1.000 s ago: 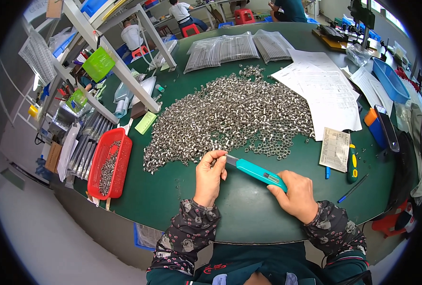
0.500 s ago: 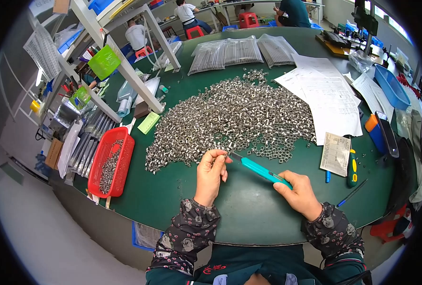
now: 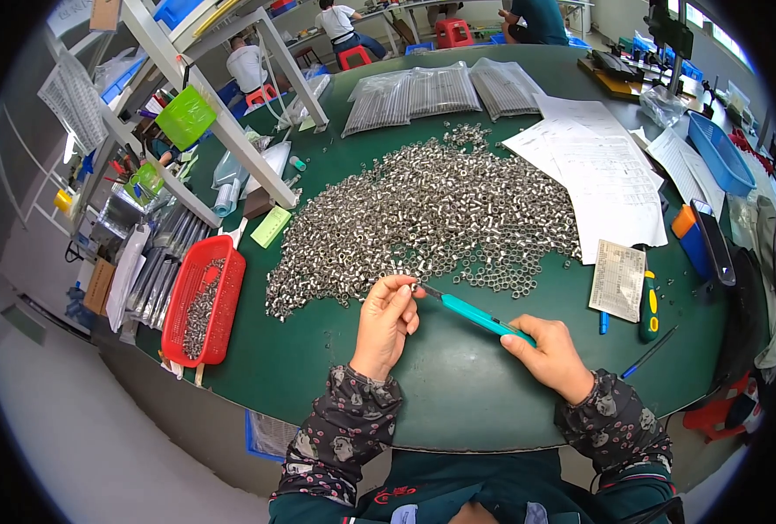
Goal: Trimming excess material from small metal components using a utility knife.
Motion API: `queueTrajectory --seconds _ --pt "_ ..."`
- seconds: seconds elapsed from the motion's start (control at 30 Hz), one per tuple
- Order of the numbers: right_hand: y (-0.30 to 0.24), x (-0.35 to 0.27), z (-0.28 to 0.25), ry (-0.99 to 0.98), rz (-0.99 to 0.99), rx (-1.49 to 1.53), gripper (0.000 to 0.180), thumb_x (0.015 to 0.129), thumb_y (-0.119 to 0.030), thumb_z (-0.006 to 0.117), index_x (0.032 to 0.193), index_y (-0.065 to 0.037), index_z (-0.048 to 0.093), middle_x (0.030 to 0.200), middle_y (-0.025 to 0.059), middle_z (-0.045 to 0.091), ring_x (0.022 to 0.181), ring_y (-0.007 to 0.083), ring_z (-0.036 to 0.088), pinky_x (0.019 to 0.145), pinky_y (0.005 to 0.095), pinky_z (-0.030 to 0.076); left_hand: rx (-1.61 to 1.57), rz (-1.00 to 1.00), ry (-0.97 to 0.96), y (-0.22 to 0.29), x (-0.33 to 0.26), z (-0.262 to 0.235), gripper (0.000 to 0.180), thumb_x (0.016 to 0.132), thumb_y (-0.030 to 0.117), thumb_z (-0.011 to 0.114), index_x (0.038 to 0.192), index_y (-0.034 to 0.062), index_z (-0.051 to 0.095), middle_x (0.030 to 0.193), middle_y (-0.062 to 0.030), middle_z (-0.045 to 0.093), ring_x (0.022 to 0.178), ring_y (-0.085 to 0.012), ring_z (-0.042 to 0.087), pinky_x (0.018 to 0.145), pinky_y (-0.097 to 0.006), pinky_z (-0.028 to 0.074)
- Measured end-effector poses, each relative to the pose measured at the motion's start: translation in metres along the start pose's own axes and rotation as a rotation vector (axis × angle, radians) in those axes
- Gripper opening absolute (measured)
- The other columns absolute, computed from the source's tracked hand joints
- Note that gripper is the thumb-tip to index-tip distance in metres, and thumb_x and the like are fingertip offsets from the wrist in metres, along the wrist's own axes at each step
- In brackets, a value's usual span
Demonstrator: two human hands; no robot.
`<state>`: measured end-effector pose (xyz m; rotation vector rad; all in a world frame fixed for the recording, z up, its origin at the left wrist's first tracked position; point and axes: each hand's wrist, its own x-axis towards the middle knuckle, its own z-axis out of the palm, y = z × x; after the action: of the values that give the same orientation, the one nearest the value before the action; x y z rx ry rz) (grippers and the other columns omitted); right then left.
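Observation:
Between thumb and forefinger, my left hand (image 3: 386, 316) pinches a small metal ring (image 3: 413, 286) at the near edge of the pile. My right hand (image 3: 547, 354) is wrapped round the teal handle of a utility knife (image 3: 475, 314). The knife's dark blade points left and its tip meets the ring; whether it enters the bore is too small to tell. Beyond my hands spreads a wide heap of silvery metal rings (image 3: 405, 210) on the green table (image 3: 458, 406). A red plastic basket (image 3: 234, 301) at the left holds more of these small metal parts.
Papers (image 3: 602, 170) lie right of the heap, with a printed card (image 3: 617, 279), a yellow-green screwdriver (image 3: 649, 306) and a pen (image 3: 650, 352) nearer. Bags of metal tubes (image 3: 414, 96) lie at the back. A white shelf post (image 3: 231, 122) stands on the left. Several people sit farther off.
The knife's blade has moved slightly left, onto the ring in my left hand. Both hands stay nearly in place, and the view has shifted a little.

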<state>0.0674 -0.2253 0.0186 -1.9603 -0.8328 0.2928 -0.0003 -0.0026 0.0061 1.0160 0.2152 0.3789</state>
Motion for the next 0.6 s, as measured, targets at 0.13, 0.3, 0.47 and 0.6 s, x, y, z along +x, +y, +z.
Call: queueTrajectory --seconds 0.13,0.3,0.47,0.6 --pt "0.002 0.001 0.001 0.0 -0.003 0.006 0.029 0.077 -0.031 0.058 0.079 -0.002 0.059 0.057 0.0149 0.053 0.051 0.0281 0.053 0.048 0.0348 0.04 0.056 0.016 0.006 -0.001 0.002 -0.001 0.01 0.084 0.005 0.05 0.094 0.0032 0.049 0.082 -0.0069 0.055 0.055 -0.0051 0.04 0.046 -0.019 0.036" --pt "0.002 0.0 -0.001 -0.002 0.009 0.024 0.029 0.077 -0.031 0.058 0.078 -0.002 0.059 0.057 0.0148 0.053 0.051 0.0278 0.054 0.048 0.0348 0.04 0.088 0.02 0.014 -0.001 0.005 -0.01 0.012 0.083 0.005 0.053 0.094 0.0038 0.049 0.082 -0.0065 0.055 0.053 -0.0045 0.04 0.047 -0.019 0.038" --pt "0.001 0.0 -0.002 -0.025 0.028 0.028 0.029 0.077 -0.03 0.058 0.078 -0.002 0.059 0.056 0.0147 0.053 0.051 0.0275 0.054 0.048 0.0348 0.04 -0.009 -0.027 -0.039 -0.003 0.005 -0.01 0.011 0.084 0.008 0.052 0.094 0.0051 0.049 0.077 -0.0039 0.051 0.053 -0.0049 0.039 0.048 -0.019 0.037" --pt "0.001 0.0 -0.003 -0.042 0.05 0.028 0.029 0.077 -0.031 0.058 0.078 -0.002 0.06 0.056 0.0143 0.053 0.05 0.0274 0.053 0.048 0.0349 0.04 0.002 -0.034 -0.096 -0.002 0.004 -0.008 0.01 0.084 0.009 0.052 0.094 0.0054 0.05 0.076 -0.0025 0.049 0.053 -0.0049 0.038 0.048 -0.019 0.037"
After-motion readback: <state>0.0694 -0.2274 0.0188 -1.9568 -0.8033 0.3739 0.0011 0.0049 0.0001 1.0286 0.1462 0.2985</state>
